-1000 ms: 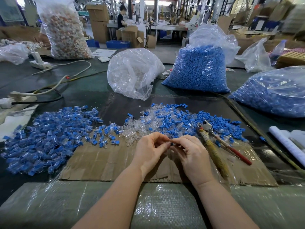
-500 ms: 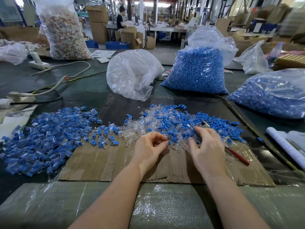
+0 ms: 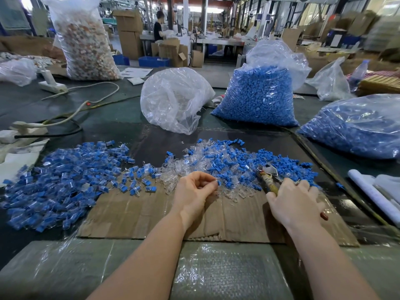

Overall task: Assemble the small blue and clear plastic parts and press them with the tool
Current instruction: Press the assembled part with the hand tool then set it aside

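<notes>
- Centrally, the left hand has its fingers curled, thumb and fingertips pinching a small clear and blue part at the hand's 2 o'clock edge; the piece is too small to make out in detail.
- At 3 o'clock from that hand, the right hand lies palm down over the pliers, fingers bent around the handles; whether the tool is lifted off the cardboard cannot be told.
- The pliers show a metal head and a worn, yellowish wrapped handle running out from under the right hand toward 11 o'clock, while a red handle tip pokes out at the hand's 4 o'clock side.
- Just beyond both hands, at 12 o'clock, the loose mixed pile of clear housings and small blue plugs spreads over the cardboard sheet.
- Off at 9 o'clock from the left hand lies the assembled pile, blue inserts seated in clear shells.
- Farther back, at 12 to 2 o'clock, stand a clear bag and two bags of blue pieces.
</notes>
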Motion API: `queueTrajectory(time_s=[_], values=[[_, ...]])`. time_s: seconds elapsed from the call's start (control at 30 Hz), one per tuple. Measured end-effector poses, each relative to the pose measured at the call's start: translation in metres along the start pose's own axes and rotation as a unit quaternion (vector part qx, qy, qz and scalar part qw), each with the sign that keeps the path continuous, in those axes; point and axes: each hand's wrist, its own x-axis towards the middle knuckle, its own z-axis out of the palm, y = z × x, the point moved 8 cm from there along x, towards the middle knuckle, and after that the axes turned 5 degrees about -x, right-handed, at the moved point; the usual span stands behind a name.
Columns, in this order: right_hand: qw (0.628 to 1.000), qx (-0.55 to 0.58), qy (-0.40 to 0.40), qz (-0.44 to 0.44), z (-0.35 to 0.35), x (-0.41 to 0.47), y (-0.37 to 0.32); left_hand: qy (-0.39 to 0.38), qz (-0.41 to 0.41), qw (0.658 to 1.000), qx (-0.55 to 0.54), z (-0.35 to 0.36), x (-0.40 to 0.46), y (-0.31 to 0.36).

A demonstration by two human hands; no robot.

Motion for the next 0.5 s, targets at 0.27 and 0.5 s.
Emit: queueTrajectory(time_s=[0.27, 0.5], values=[[0.967, 0.161, -0.064, -0.188, -0.008, -0.032, -0.043, 0.02, -0.044, 0.995, -0.082, -0.005, 0.005, -0.008], [0.93, 0.226, -0.16, -0.241, -0.008, -0.054, -0.063, 0.042, -0.058, 0.995, -0.074, -0.01, 0.013, -0.016]])
